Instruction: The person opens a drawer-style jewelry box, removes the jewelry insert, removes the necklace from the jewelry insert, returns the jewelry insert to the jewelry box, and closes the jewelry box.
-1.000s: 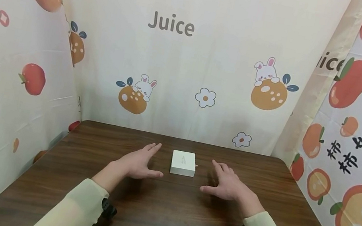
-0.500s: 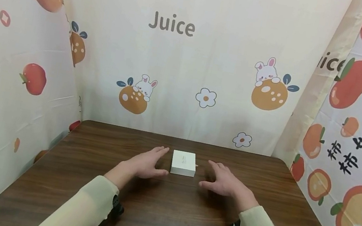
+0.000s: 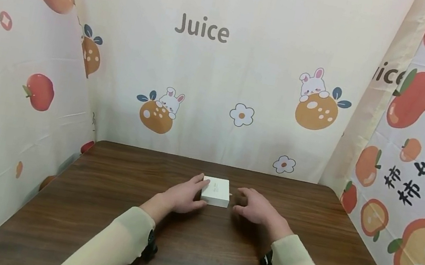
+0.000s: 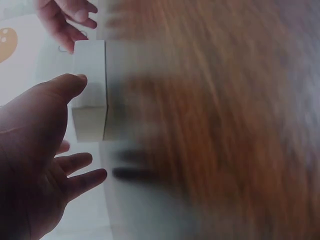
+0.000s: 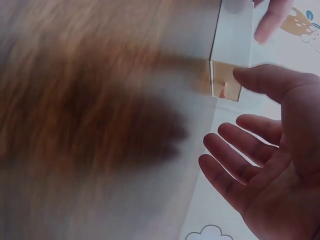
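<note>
White box (image 3: 215, 192): on the tabletop (image 3: 191, 252), between my left fingers (image 4: 87, 181) and right fingers (image 5: 230, 156); I judge this the reach, grip not yet made.
Left fingers: spread, lying along the near side; firm contact unclear.
Right fingers: wide, slightly bent, just off the other end.
Small tab (image 5: 223, 91): juts toward my right; next probably calls for steadying left, pinching here.
Top face (image 3: 216, 186): flat, square-edged, faintly lettered.

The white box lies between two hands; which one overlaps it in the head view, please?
The left hand does, covering part of the white box, while a gap separates the right hand from it.
</note>
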Demonstrator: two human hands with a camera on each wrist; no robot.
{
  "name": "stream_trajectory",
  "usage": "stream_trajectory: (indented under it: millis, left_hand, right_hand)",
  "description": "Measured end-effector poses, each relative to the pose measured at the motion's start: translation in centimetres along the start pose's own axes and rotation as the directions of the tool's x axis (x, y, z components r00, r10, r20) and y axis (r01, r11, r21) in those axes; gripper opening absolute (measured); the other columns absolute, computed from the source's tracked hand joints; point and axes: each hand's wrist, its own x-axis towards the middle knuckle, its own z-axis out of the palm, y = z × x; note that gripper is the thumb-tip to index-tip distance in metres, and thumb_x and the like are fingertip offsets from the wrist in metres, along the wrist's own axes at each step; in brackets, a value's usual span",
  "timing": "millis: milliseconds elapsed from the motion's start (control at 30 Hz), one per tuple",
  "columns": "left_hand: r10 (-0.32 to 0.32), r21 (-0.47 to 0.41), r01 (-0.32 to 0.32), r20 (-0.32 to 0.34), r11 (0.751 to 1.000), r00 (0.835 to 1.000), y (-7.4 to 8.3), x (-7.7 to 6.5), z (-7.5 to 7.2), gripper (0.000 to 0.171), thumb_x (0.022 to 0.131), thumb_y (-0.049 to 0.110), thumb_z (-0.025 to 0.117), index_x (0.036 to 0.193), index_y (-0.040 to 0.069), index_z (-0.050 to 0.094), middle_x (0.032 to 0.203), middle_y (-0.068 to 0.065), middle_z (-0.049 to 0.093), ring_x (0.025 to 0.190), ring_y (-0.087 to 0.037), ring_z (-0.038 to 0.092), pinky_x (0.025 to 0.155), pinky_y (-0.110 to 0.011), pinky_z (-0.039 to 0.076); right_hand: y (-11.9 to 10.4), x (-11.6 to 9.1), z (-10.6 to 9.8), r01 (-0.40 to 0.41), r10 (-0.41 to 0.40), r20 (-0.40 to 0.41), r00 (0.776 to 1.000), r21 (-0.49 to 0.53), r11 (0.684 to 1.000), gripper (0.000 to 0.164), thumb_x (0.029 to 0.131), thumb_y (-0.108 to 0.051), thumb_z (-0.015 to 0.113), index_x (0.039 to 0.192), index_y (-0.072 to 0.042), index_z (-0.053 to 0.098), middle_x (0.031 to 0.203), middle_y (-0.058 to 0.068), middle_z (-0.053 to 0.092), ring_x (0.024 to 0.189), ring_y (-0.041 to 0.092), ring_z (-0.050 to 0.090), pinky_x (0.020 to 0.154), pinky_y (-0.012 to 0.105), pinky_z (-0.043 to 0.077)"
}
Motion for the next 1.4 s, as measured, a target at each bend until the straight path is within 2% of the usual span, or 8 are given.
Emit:
stream_trajectory:
  millis: [233, 467, 667, 700, 900, 933, 1133, 1400]
  left_hand:
    - [0.04, 0.009, -0.04, -0.016, 0.999, 0.999, 0.4, 0.7, 0.7, 0.071, 0.11, 0.037, 0.067, 0.171, 0.011, 0.04, 0.182, -0.02, 0.023, 0.163, -0.035, 0.041, 0.128, -0.049, 0.044]
    - [0.042, 0.02, -0.042, -0.005, 0.999, 0.999, 0.3, 1.2, 0.9, 0.058, 0.112, 0.034, 0.064, 0.166, 0.015, 0.051, 0.179, -0.013, 0.037, 0.164, -0.032, 0.04, 0.132, -0.051, 0.039]
    - [0.068, -0.01, -0.068, -0.018, 0.998, 0.998, -1.8, 2.9, 2.1, 0.053, 0.113, 0.031, 0.064, 0.164, 0.017, 0.054, 0.177, -0.014, 0.04, 0.161, -0.034, 0.045, 0.13, -0.054, 0.041]
    - [0.093, 0.001, -0.093, -0.034, 0.996, 0.995, -2.7, 3.4, 2.7, 0.054, 0.114, 0.035, 0.062, 0.165, 0.018, 0.053, 0.178, -0.013, 0.04, 0.162, -0.032, 0.044, 0.13, -0.051, 0.041]
    - [0.102, -0.018, -0.103, -0.038, 0.995, 0.994, -1.0, 1.8, 1.4, 0.055, 0.112, 0.029, 0.065, 0.163, 0.013, 0.054, 0.177, -0.016, 0.04, 0.16, -0.036, 0.047, 0.13, -0.053, 0.041]
    - [0.083, -0.029, -0.083, -0.028, 0.996, 0.996, -0.1, 1.2, 0.8, 0.054, 0.111, 0.024, 0.066, 0.162, 0.011, 0.055, 0.176, -0.018, 0.041, 0.158, -0.038, 0.048, 0.129, -0.056, 0.042]
    - [0.068, 0.014, -0.068, -0.029, 0.998, 0.997, 0.1, 1.0, 0.9, 0.053, 0.112, 0.027, 0.065, 0.163, 0.014, 0.055, 0.176, -0.014, 0.04, 0.159, -0.034, 0.049, 0.129, -0.051, 0.043]
    - [0.058, -0.01, -0.059, -0.029, 0.998, 0.998, 0.3, 1.0, 0.7, 0.054, 0.112, 0.027, 0.066, 0.163, 0.014, 0.054, 0.177, -0.014, 0.039, 0.159, -0.034, 0.048, 0.129, -0.052, 0.043]
  right_hand:
    - [0.1, 0.8, 0.7, 0.001, -0.001, -0.034, 0.999, -0.013, 1.0, 0.057, 0.103, -0.023, 0.075, 0.153, -0.001, 0.059, 0.156, 0.024, 0.061, 0.146, 0.042, 0.058, 0.123, 0.061, 0.046]
    - [-0.2, 1.7, 1.2, -0.002, 0.001, -0.051, 0.999, -0.016, 1.0, 0.051, 0.103, -0.02, 0.076, 0.149, -0.001, 0.063, 0.15, 0.022, 0.066, 0.141, 0.04, 0.062, 0.121, 0.06, 0.049]
    - [-0.7, 2.6, 1.7, 0.01, -0.01, -0.078, 0.997, -0.006, 1.0, 0.041, 0.104, -0.015, 0.073, 0.143, -0.002, 0.069, 0.139, 0.018, 0.073, 0.131, 0.035, 0.069, 0.117, 0.057, 0.053]
    - [-0.7, 2.7, 1.8, 0.012, -0.012, -0.082, 0.997, -0.003, 1.0, 0.039, 0.104, -0.014, 0.072, 0.141, -0.002, 0.07, 0.137, 0.017, 0.074, 0.129, 0.034, 0.07, 0.116, 0.057, 0.053]
    - [-1.1, 3.5, 2.2, -0.015, 0.013, -0.092, 0.996, -0.015, 1.0, 0.031, 0.108, -0.013, 0.067, 0.137, -0.003, 0.074, 0.138, 0.017, 0.075, 0.128, 0.034, 0.07, 0.117, 0.057, 0.053]
    - [-1.2, 3.6, 2.3, -0.026, 0.025, -0.092, 0.995, -0.016, 1.0, 0.03, 0.109, -0.014, 0.066, 0.136, -0.004, 0.075, 0.139, 0.017, 0.075, 0.128, 0.035, 0.07, 0.117, 0.058, 0.053]
    - [-1.5, 4.0, 2.4, -0.072, 0.067, -0.112, 0.992, -0.043, 0.996, 0.024, 0.11, -0.014, 0.066, 0.128, -0.005, 0.08, 0.135, 0.017, 0.077, 0.116, 0.031, 0.07, 0.114, 0.057, 0.055]
    - [-1.8, 4.3, 2.5, -0.086, 0.07, -0.147, 0.987, -0.102, 0.991, 0.019, 0.109, -0.016, 0.068, 0.117, -0.008, 0.083, 0.121, 0.011, 0.081, 0.094, 0.025, 0.065, 0.098, 0.049, 0.061]
